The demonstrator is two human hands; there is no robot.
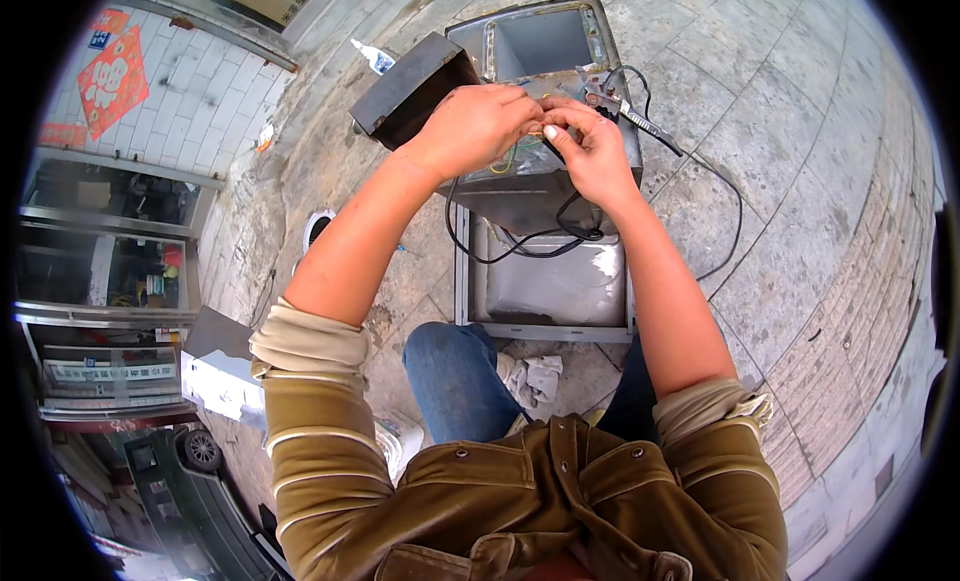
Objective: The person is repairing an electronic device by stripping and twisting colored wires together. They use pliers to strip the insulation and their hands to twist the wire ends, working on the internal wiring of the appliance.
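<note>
Both hands meet over the open near part of a dark metal box (608,31), with their fingertips pressed together. My left hand (480,126) is closed in a pinch, and my right hand (592,153) pinches against it from the right. Whatever is between the fingers is too small and covered to make out. Below the left fingers, a thin yellow-green wire (504,164) shows inside the box. A black cable (537,253) loops down over the box's near side. Just right of my right hand, a metal plier-like tool (628,111) lies at the box's edge.
A dark metal cover (425,86) stands tilted at the box's left, with a white bottle (374,57) beyond it. A grey metal panel (550,291) lies between the box and my knees. A crumpled cloth (536,378) rests on the paving between my legs.
</note>
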